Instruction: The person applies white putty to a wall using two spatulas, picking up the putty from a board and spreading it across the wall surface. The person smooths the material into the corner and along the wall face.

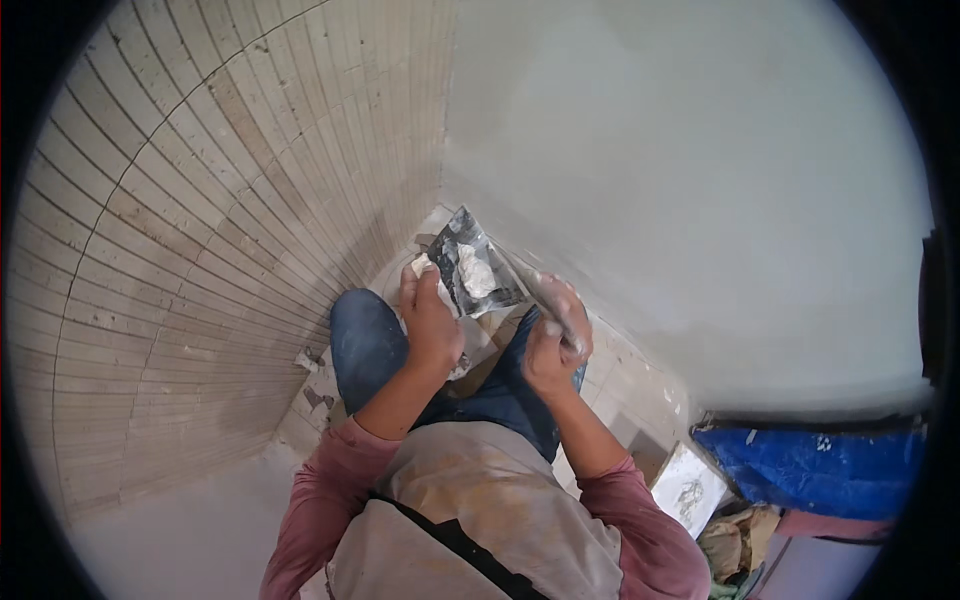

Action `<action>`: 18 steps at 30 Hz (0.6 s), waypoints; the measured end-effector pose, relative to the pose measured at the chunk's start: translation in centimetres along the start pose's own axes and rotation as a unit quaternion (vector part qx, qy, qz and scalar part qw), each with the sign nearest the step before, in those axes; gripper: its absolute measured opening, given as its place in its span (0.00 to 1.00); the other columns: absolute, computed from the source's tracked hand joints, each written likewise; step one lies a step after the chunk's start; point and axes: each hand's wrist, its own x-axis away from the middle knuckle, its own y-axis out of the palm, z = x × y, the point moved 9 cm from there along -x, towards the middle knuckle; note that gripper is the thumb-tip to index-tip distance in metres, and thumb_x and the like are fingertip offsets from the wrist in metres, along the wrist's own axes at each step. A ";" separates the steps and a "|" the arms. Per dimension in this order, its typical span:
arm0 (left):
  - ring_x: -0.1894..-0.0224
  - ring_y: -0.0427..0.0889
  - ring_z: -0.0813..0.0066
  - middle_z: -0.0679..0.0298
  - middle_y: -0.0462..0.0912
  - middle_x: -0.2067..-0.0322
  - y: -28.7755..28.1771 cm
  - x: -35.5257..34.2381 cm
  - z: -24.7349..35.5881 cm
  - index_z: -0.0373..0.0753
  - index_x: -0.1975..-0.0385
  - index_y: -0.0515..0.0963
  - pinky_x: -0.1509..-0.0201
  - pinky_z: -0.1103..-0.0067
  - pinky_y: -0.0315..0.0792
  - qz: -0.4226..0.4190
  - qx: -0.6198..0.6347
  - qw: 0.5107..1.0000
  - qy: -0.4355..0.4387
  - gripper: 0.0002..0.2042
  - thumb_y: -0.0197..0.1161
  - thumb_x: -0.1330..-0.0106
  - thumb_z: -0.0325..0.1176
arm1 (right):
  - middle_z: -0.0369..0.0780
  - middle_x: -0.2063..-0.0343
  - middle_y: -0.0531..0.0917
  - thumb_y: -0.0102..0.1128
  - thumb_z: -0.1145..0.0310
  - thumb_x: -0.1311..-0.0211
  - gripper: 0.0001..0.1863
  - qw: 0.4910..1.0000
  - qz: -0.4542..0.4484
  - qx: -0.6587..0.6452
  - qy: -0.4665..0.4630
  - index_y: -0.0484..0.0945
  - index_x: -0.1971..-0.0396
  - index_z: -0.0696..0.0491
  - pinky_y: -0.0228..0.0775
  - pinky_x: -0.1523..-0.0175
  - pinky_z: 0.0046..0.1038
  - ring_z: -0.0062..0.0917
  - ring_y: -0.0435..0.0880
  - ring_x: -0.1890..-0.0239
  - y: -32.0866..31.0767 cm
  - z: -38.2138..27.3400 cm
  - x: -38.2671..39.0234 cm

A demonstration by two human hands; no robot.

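The left hand (432, 325) is curled nearly closed at the left edge of a dark, flat plate (447, 253), its thumb and fingers beside a whitish, paste-like piece (420, 265); whether it grips the plate or only that piece is hard to make out. A larger lump of white paste (476, 272) sits on the plate, which is held out in front of the knees, near the corner of the walls. The right hand (560, 338) is wrapped closed around a narrow greyish tool (535, 283), blurred, which slants up toward the plate's right side. The person's jeans (365, 335) show below the hands, knees apart over a pale tiled floor (620, 375). A wall of narrow beige strips (220, 230) rises at left, a smooth grey-white wall (690, 190) at right; at lower right are a smeared white board (690, 488) and a blue sheet (815, 462).
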 end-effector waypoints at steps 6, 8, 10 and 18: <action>0.43 0.76 0.75 0.67 0.78 0.43 1.4 3.4 3.0 0.38 0.34 0.68 0.44 0.74 0.69 0.048 -0.027 0.998 -0.032 0.24 0.58 0.27 0.39 | 0.46 0.47 0.86 0.63 0.83 0.49 0.26 0.984 -0.172 -0.002 -0.046 0.83 0.49 0.47 0.74 0.41 0.42 0.45 0.84 0.46 1.4 -0.8 -1.2; 0.42 0.75 0.74 0.66 0.78 0.43 1.0 4.0 3.8 0.38 0.33 0.68 0.44 0.74 0.68 0.086 -0.058 0.994 -0.043 0.26 0.58 0.28 0.40 | 0.42 0.46 0.87 0.60 0.84 0.56 0.29 0.972 -0.218 0.076 -0.038 0.86 0.50 0.48 0.75 0.42 0.40 0.43 0.84 0.48 1.0 1.5 -1.1; 0.42 0.76 0.73 0.63 0.78 0.42 0.0 2.2 3.6 0.40 0.34 0.71 0.44 0.73 0.69 0.013 -0.072 0.996 -0.047 0.25 0.59 0.29 0.40 | 0.41 0.46 0.87 0.59 0.83 0.56 0.30 0.955 -0.275 0.109 -0.014 0.86 0.49 0.46 0.74 0.42 0.41 0.43 0.83 0.48 0.3 4.5 -1.2; 0.52 0.84 0.73 0.61 0.84 0.53 3.7 0.8 8.3 0.34 0.43 0.75 0.45 0.77 0.78 -0.216 -0.168 0.959 -0.079 0.15 0.53 0.25 0.31 | 0.32 0.43 0.84 0.60 0.76 0.46 0.27 0.893 -0.417 0.107 -0.130 0.85 0.45 0.37 0.73 0.39 0.43 0.35 0.80 0.43 0.5 -1.2 -7.7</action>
